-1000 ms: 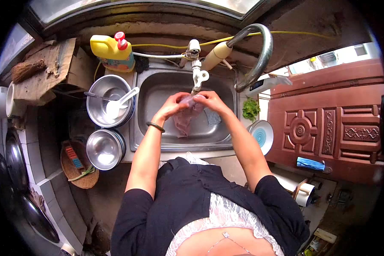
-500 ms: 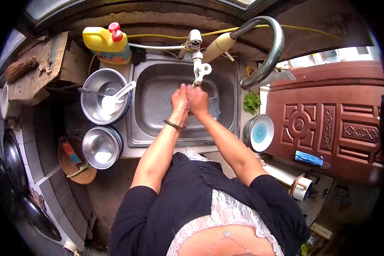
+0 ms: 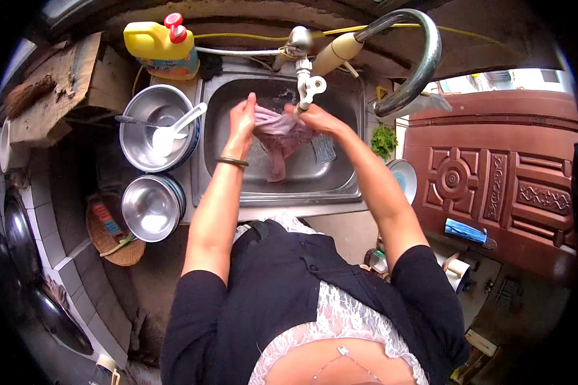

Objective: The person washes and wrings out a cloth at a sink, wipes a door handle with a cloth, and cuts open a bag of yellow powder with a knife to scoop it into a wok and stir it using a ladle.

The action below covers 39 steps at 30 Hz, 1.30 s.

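A wet pinkish cloth (image 3: 280, 138) is stretched between my two hands over the metal sink (image 3: 221, 186), one end hanging down toward the basin. My left hand (image 3: 242, 120) is closed on its left edge, thumb upward. On the other side my right hand (image 3: 318, 120) grips the cloth just below the tap (image 3: 307, 86), which partly covers those fingers. Behind the cloth, on the right of the basin floor, lies a grey scouring pad or rag (image 3: 324, 149).
Left of the sink stand a metal bowl (image 3: 131, 151) holding a white ladle (image 3: 167, 138) and stacked bowls (image 3: 149, 208). A yellow jug (image 3: 164, 54) is at the back left. Green leaves (image 3: 383, 140) and a bowl (image 3: 404, 176) sit at right, near a brown door (image 3: 481, 135).
My hands were together under the tap. Now they have moved apart, left hand leftward and right hand rightward, with the cloth spread out between them. The view has shifted slightly.
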Tool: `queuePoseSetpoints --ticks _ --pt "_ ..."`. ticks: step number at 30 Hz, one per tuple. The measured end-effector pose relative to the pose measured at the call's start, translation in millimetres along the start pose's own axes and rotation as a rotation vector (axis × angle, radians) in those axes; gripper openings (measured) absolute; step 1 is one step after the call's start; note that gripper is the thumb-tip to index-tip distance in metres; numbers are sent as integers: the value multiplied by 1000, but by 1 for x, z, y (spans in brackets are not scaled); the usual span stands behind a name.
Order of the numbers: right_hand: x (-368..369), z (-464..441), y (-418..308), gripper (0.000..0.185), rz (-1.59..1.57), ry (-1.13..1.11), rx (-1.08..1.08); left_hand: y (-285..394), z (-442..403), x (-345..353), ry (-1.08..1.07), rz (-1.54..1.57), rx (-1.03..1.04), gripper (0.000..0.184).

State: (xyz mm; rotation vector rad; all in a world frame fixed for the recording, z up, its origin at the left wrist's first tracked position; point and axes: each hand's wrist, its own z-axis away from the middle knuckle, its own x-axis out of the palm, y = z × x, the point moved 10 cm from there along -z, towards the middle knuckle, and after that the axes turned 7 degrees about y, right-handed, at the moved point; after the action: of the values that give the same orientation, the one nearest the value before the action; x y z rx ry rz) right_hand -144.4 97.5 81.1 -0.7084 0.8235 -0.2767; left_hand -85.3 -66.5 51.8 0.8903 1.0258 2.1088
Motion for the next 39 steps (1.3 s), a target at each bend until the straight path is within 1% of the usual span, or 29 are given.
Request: queuePoseSetpoints --ticks 1,2,3,5,6,7,9,10,11,12,14,15,16,17,18,20,21,23,24,25,27,29,30,31,33,34,35,37,39 --pt "1 27 -22 46 146 -186 -2 6 -5 -4 0 -79 33 37" --pt "2 32 -29 37 320 -125 -239 27 14 7 -38 -142 52 41" --pt "-13 28 -22 35 349 49 -203 44 16 16 -39 -304 276 39" --pt "-47 31 -6 32 399 408 -115 36 36 35 -137 -429 389 34" --pt "-57 38 -1 24 200 483 -78 34 57 44 -141 -390 435 30" --pt "-55 37 8 24 13 469 -98 30 79 50 -138 -352 483 27" --pt "-39 32 33 24 -368 426 -136 -18 98 64 -287 -353 358 26" --pt "-32 35 42 25 -405 434 -55 -17 110 64 -248 -425 499 28" --pt "-31 41 41 26 -396 451 -97 -18 122 64 -213 -495 638 30" --pt "-32 49 39 26 -387 469 -134 -15 128 62 -241 -663 625 36" --pt "-34 66 31 30 -296 504 -183 -29 112 50 -237 -870 598 34" --pt "-35 75 33 30 -377 525 -158 -33 101 44 -228 -974 586 34" --pt "-35 84 35 30 -457 542 -133 -39 93 37 -239 -989 520 32" --pt "-36 90 39 30 -539 559 -106 -36 98 40 -265 -963 610 31" --pt "-33 92 50 33 -579 542 -2 -29 106 44 -294 -935 700 29" --pt "-30 90 52 34 -1010 465 -22 -17 124 54 -358 -873 881 27" --pt "-29 90 47 35 -1224 420 -35 -20 115 48 -304 -871 781 27" --pt "-34 93 44 36 -1195 438 -74 -26 93 33 -198 -866 583 27" --pt "-36 97 40 36 -1156 457 -74 -14 89 26 -156 -869 585 26" --pt "-39 100 39 35 -1116 475 -72 -7 83 20 -123 -917 512 24" --pt "-38 99 54 32 -1056 533 -38 12 70 13 -54 -954 675 22" --pt "-38 102 53 30 -1000 574 -39 30 55 0 112 -1021 818 18" --pt "-41 105 48 30 -1033 590 -45 37 46 -7 144 -1041 752 14" --pt "-47 111 36 30 -1066 608 -50 40 38 -15 184 -952 738 14" --pt "-58 123 17 30 -1098 654 -42 25 11 -23 82 -787 664 18" --pt "-65 128 11 30 -1096 681 -31 12 5 -24 -10 -650 441 24" --pt "-69 132 9 30 -1095 708 -19 11 5 -21 -64 -602 438 26" --pt "-76 120 31 30 -1185 670 -68 15 7 -13 -169 -507 434 29" --pt "-83 119 35 29 -1172 661 -94 34 14 -20 -28 -529 503 31"
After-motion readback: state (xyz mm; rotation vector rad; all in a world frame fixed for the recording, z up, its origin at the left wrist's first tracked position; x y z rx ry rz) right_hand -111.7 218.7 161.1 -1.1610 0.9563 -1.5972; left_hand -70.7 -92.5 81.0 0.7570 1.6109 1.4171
